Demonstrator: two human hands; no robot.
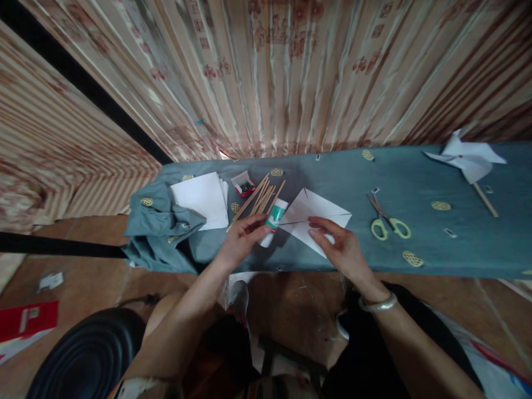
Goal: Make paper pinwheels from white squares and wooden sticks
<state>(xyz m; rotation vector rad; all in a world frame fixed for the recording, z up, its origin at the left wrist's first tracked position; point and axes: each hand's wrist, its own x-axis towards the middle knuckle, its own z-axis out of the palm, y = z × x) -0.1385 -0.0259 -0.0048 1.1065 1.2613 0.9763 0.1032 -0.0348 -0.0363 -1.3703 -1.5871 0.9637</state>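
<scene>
Head | left fingers [253, 220] grip glue stick [277, 214] | right fingers [328, 224] parted | paper [312, 206] edge clears scissors [381, 214]

Left grip [242, 237] pinching; right grip [343, 248] loosely curved.

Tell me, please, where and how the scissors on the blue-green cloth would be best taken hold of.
Probably by the light-green handle loops, coming from the near side with the right grip, which is the closer one. The scissors lie flat, their loops spread apart toward the near side and their blades pointing away.
</scene>
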